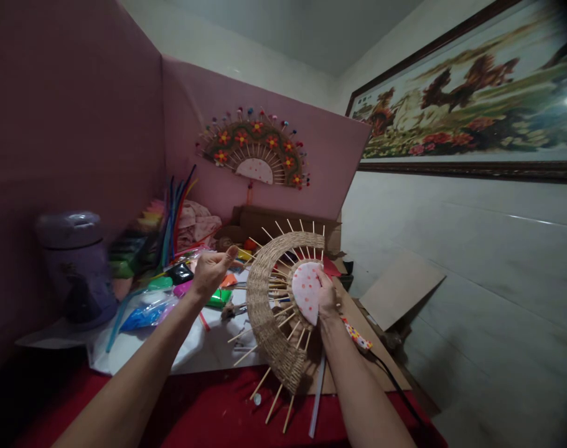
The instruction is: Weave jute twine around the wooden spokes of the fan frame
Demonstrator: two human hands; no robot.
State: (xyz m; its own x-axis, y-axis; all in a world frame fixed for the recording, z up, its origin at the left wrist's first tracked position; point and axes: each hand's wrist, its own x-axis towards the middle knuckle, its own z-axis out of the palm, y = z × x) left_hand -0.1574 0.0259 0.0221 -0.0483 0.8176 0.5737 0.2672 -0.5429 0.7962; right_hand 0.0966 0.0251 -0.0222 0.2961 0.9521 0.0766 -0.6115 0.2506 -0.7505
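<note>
A half-round fan frame of thin sticks with a woven twine band (264,311) is held up over the table, turned on its side. My right hand (327,295) grips it at the white half-disc with red dots (305,292), thumb on the front. Left of the band, my left hand (216,269) is raised near the stick tips, its thumb and fingers brought together. Whatever may be between those fingers is too small to make out.
A finished fan (257,146) with flowers hangs on the pink board (185,112). A purple bottle (80,274) stands at left. Clay packets (145,316) and pipe cleaners (175,214) lie behind my left arm. Cardboard (376,348) and a glue gun (356,335) are at right.
</note>
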